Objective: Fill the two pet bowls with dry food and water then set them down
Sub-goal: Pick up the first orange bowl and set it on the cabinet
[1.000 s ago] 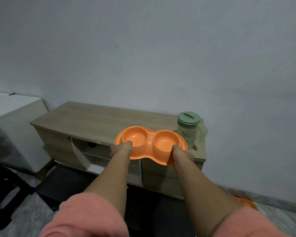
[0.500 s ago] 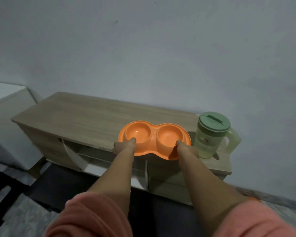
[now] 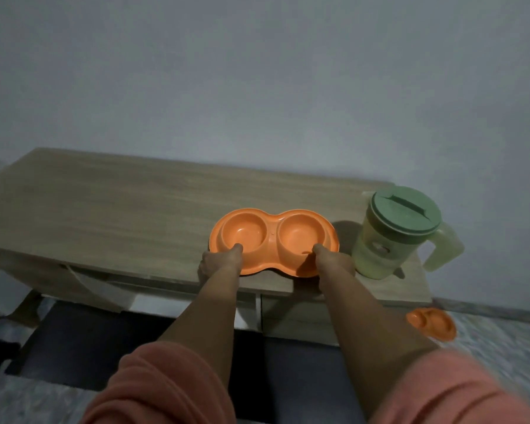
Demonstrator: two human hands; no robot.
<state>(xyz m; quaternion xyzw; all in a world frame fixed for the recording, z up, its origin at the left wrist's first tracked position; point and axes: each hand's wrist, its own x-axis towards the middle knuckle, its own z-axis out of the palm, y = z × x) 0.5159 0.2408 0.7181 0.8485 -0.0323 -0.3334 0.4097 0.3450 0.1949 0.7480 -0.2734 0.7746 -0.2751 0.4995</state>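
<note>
Orange double pet bowl [image 3: 274, 241] held at near edge of wooden cabinet top [image 3: 120, 209], both wells empty, left hand [image 3: 219, 263] closed on left rim, right hand [image 3: 331, 260] closed on right rim, thumbs hooked inside, green-lidded jug [image 3: 395, 237] just beside, second orange bowl [image 3: 432, 324] on floor.

Fingers [image 3: 207, 266] mostly hidden under double bowl [image 3: 274, 240]

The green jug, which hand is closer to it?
Right. The right hand grips the orange bowl's near rim, right next to the jug. The left hand grips the bowl's far end.
</note>
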